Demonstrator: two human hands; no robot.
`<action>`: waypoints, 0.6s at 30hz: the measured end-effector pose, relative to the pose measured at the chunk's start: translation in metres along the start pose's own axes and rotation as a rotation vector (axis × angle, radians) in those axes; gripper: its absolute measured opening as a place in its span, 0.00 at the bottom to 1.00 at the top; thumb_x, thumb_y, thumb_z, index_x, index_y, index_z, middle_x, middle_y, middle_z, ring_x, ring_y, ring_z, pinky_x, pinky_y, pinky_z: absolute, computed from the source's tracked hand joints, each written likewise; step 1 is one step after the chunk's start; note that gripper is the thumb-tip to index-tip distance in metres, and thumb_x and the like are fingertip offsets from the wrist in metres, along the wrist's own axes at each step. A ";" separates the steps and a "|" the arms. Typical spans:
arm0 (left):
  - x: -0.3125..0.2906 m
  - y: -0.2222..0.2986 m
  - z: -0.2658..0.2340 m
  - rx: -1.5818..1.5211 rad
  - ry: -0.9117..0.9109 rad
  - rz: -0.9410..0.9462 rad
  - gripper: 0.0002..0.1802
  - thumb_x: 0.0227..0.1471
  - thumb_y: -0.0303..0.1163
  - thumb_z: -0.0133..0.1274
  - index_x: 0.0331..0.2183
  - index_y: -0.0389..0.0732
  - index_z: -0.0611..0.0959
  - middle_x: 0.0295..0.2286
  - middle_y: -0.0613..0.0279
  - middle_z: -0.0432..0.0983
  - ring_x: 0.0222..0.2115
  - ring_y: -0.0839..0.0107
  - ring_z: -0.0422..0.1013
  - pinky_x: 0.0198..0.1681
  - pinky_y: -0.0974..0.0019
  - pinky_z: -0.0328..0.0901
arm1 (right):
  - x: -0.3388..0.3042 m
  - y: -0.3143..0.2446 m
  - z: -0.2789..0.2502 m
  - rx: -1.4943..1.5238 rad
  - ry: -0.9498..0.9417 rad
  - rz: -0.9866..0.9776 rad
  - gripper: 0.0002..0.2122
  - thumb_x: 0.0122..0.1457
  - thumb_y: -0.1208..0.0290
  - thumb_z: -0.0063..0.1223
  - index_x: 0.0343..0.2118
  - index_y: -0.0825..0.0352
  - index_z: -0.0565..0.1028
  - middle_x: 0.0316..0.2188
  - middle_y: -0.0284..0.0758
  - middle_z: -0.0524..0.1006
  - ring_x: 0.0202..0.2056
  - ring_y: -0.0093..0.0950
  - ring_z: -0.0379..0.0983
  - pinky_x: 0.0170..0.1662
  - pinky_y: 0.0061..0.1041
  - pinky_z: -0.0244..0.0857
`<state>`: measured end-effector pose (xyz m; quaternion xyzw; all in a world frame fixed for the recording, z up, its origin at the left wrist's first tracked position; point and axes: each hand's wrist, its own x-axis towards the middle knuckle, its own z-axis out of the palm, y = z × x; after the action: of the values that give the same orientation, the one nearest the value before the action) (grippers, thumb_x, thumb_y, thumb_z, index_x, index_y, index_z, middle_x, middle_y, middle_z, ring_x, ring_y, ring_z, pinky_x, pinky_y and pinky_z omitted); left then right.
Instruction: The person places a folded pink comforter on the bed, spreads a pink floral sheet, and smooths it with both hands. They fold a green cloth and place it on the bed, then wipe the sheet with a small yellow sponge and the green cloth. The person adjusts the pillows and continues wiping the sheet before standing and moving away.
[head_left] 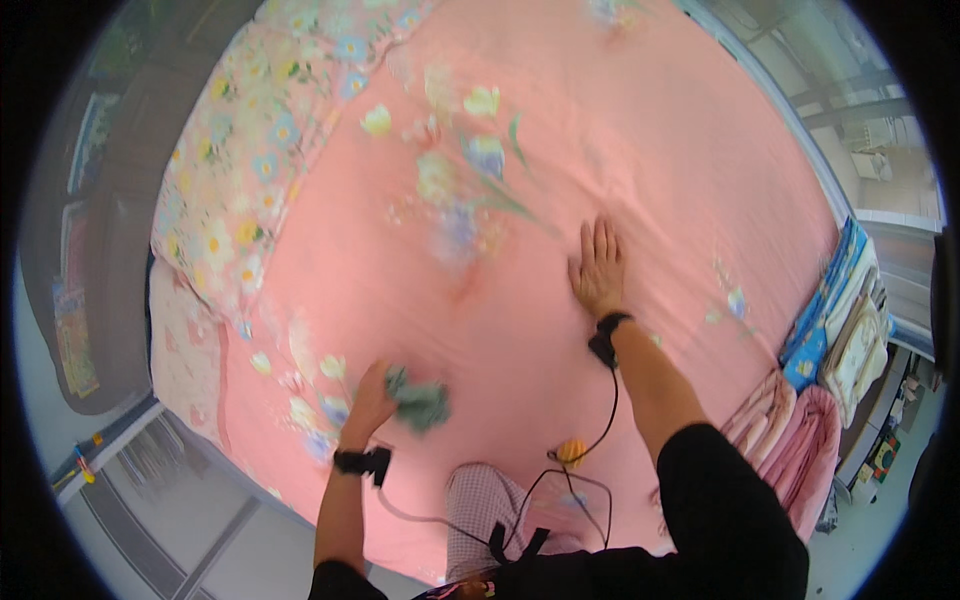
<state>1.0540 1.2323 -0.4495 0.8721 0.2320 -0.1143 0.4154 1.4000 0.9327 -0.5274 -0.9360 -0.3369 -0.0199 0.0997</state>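
Note:
A pink bed sheet (690, 180) printed with pale flowers spreads beneath both hands. My right hand (600, 272) lies flat on the sheet, fingers stretched away from me and holding nothing. Nearer and to the left, my left hand (371, 400) is closed on a crumpled grey-green cloth (420, 403), low over or against the sheet; motion blurs the cloth. Black straps with small boxes sit on both wrists, and a thin cable (612, 400) runs from the right one toward my body.
Flowered bedding (225, 200) covers the bed's far left, above a paler pink piece (187, 350). Folded blue fabric (825, 305), cream fabric (855, 365) and pink blankets (800, 450) lie along the right edge. A small orange thing (571, 452) rests by the cable, near my checked-trousered knee (482, 500).

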 end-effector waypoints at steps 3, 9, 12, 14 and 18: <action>0.205 0.084 -0.011 0.384 0.205 0.075 0.22 0.35 0.25 0.57 0.39 0.42 0.75 0.37 0.48 0.66 0.42 0.46 0.63 0.42 0.47 0.59 | 0.004 0.003 0.000 0.019 -0.026 0.017 0.32 0.55 0.64 0.47 0.62 0.69 0.56 0.65 0.49 0.50 0.65 0.45 0.45 0.65 0.45 0.37; 0.417 0.153 -0.002 0.384 0.040 0.140 0.23 0.38 0.24 0.55 0.42 0.39 0.76 0.42 0.42 0.65 0.47 0.43 0.62 0.49 0.45 0.59 | 0.003 0.008 0.011 0.050 -0.067 0.043 0.33 0.52 0.60 0.50 0.61 0.66 0.58 0.64 0.48 0.53 0.65 0.42 0.47 0.65 0.44 0.39; 0.433 0.158 0.002 0.496 -0.004 0.070 0.21 0.41 0.25 0.55 0.42 0.37 0.76 0.44 0.42 0.65 0.48 0.43 0.62 0.51 0.45 0.59 | 0.010 0.009 0.004 0.031 -0.075 0.048 0.32 0.52 0.59 0.49 0.60 0.66 0.60 0.63 0.48 0.54 0.64 0.42 0.48 0.65 0.44 0.40; 0.438 0.159 0.003 0.582 -0.094 0.011 0.21 0.44 0.29 0.55 0.43 0.36 0.77 0.47 0.41 0.64 0.49 0.42 0.62 0.50 0.42 0.62 | 0.015 0.005 -0.010 -0.005 -0.083 0.037 0.30 0.53 0.60 0.48 0.60 0.66 0.61 0.63 0.48 0.55 0.64 0.42 0.49 0.65 0.42 0.42; 0.455 0.160 0.004 0.569 -0.186 -0.063 0.23 0.46 0.33 0.55 0.45 0.36 0.77 0.47 0.37 0.64 0.49 0.40 0.64 0.47 0.40 0.64 | 0.028 -0.021 -0.043 -0.016 -0.395 0.015 0.25 0.55 0.61 0.46 0.55 0.65 0.65 0.58 0.44 0.62 0.62 0.38 0.54 0.64 0.39 0.47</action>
<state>1.5279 1.2822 -0.5231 0.9317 0.1788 -0.2669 0.1698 1.4093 0.9572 -0.4784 -0.9249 -0.3429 0.1622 0.0243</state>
